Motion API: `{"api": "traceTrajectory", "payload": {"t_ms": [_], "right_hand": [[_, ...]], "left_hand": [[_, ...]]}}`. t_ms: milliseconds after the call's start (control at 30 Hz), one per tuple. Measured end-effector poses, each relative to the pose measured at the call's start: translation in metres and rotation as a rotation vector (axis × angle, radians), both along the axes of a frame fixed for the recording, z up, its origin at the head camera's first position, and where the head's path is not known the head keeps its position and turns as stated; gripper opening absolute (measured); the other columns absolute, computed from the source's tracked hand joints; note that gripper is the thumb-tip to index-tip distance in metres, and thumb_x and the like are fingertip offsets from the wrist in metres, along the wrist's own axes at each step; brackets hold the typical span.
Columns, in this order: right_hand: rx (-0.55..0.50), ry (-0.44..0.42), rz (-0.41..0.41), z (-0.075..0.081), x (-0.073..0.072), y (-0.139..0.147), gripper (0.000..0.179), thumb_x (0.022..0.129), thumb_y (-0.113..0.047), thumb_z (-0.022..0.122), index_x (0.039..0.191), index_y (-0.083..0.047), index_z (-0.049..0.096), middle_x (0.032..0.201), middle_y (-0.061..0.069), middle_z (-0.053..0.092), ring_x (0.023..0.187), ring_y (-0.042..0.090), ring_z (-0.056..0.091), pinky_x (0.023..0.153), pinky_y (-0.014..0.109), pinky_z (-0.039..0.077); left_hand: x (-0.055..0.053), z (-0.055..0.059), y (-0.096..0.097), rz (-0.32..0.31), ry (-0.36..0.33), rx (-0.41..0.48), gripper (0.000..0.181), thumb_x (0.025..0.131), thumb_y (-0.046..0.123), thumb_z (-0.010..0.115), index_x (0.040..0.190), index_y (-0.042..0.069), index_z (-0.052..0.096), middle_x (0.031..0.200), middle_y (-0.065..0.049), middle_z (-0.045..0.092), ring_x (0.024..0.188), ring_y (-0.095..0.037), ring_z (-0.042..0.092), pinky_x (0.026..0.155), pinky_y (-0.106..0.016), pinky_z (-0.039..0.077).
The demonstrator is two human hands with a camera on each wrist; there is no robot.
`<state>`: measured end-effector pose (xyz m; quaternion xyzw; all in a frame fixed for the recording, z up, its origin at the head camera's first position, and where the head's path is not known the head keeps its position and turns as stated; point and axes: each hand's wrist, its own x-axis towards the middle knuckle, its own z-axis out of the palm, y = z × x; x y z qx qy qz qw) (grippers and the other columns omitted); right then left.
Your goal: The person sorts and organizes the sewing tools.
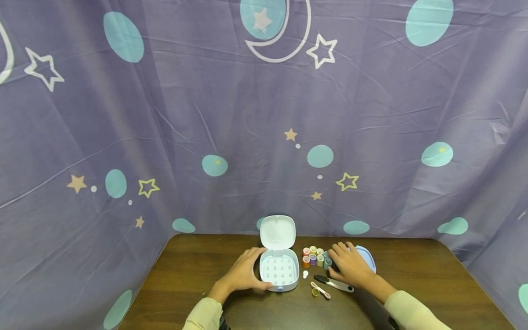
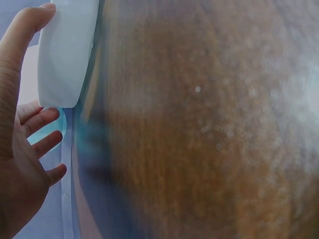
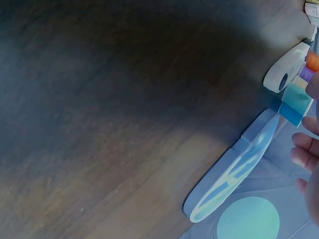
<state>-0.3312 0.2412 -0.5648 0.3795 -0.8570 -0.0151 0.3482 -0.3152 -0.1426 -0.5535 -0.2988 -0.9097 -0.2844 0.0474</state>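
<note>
A small light-blue and white sewing box (image 1: 284, 288) stands with its white lid (image 1: 278, 232) raised, showing a pegged inside. My left hand (image 1: 241, 273) holds its left side, thumb at the front corner and fingers toward the back. In the left wrist view the thumb lies on one face of the box (image 2: 67, 59), fingertips at its far end. My right hand (image 1: 350, 266) hovers with loosely bent fingers beside several coloured thread spools (image 1: 312, 260). Its fingertips (image 3: 305, 149) are close to the teal spools (image 3: 296, 99) in the right wrist view.
Right of the spools lies a light-blue frame-like piece (image 1: 369, 258), partly behind the right hand. A white-handled tool with a black end (image 1: 338, 284), a pale banded bundle (image 1: 321, 290), a yellow ring (image 1: 315, 292) and small white pieces (image 1: 305, 274) lie in front. A patterned curtain (image 1: 247, 183) borders the table.
</note>
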Motion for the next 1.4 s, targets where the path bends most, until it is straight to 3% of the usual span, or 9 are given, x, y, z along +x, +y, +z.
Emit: {"api": "traceTrajectory", "payload": {"t_ms": [233, 1000, 1400], "right_hand": [[0.003, 0.02, 0.017, 0.0043, -0.0003, -0.0028, 0.035, 0.071, -0.036, 0.075, 0.086, -0.013, 0.055, 0.085, 0.003, 0.053, 0.081, 0.023, 0.052, 0.078, 0.045, 0.044], [0.032, 0.006, 0.023, 0.0032, 0.0021, -0.0033, 0.035, 0.073, -0.038, 0.074, 0.089, -0.012, 0.058, 0.086, 0.003, 0.058, 0.084, 0.024, 0.056, 0.079, 0.047, 0.048], [0.037, -0.008, 0.039, 0.0017, 0.0063, -0.0057, 0.031, 0.073, -0.035, 0.074, 0.086, -0.012, 0.057, 0.084, 0.002, 0.057, 0.082, 0.023, 0.055, 0.08, 0.046, 0.048]], "left_hand": [[-0.003, -0.0007, 0.0001, 0.0, 0.024, -0.008, 0.103, 0.066, 0.06, 0.089, 0.146, 0.01, 0.049, 0.141, -0.007, 0.058, 0.127, -0.026, 0.053, 0.108, -0.055, 0.042], [-0.0047, 0.0014, 0.0012, 0.004, 0.011, -0.02, 0.104, 0.064, 0.061, 0.089, 0.146, 0.01, 0.049, 0.141, -0.005, 0.057, 0.128, -0.025, 0.052, 0.109, -0.053, 0.042], [-0.0006, -0.0015, 0.0006, 0.012, 0.005, -0.012, 0.105, 0.064, 0.061, 0.089, 0.146, 0.01, 0.049, 0.14, -0.004, 0.058, 0.128, -0.025, 0.052, 0.108, -0.054, 0.042]]}}
